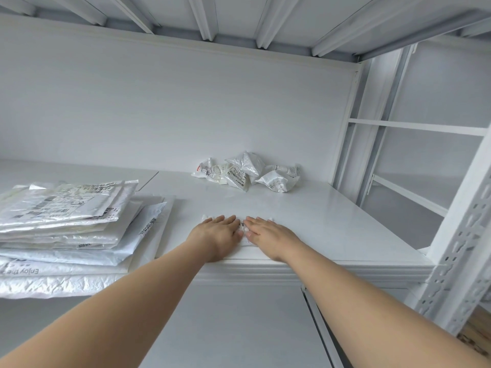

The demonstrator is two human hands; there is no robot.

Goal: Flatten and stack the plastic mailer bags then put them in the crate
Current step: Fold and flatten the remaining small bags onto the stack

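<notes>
Mailer bag [242,227] is pressed flat on shelf [332,221], right of flattened stack [66,221], by left hand [215,235] and right hand [271,237], fingers [227,221] straight, together. Crumpled bags [247,172] behind-right of stack not yet flattened; crate unseen.

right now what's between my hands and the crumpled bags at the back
In the head view, only bare white shelf lies between the left hand, the right hand and the crumpled bags.
</notes>
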